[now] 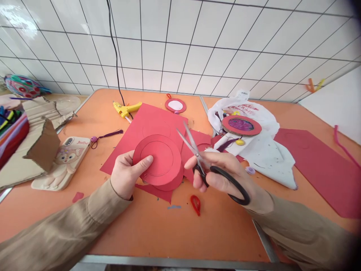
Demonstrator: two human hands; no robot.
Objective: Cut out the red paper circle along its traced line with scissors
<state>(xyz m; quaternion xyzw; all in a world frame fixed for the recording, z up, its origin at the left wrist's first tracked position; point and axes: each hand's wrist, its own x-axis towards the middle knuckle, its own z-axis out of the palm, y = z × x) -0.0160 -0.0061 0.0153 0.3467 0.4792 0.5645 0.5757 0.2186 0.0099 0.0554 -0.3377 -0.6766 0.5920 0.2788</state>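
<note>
Tan sleeves (67, 224) enter from both lower corners, nearest the viewer. Left of centre, the left hand (124, 173) pinches a red paper disc (156, 162), thumb pressed on its upper face; another curved red edge shows beneath. Right of centre, the right hand (231, 177) is curled around the handles of the scissors (196, 153), whose blades stand partly open, apart from the disc. The pose suggests trimming work between cuts. Any cut from here would call for bringing the blades to a drawn line while the left thumb keeps clear of it. Red sheets (146, 118) lie behind on the orange surface (146, 235); a yellow glue gun (125, 110) rests at upper centre-left, and a red ring with a purple centre (252, 128) lies on a white plastic bag (273, 154) at upper right.

Hidden are the left fingers beneath the disc and part of the right hand's grip. Whether the lower red layer is separate cannot be told. Both forearms are cut off by the frame, and the far right edge is dark.
</note>
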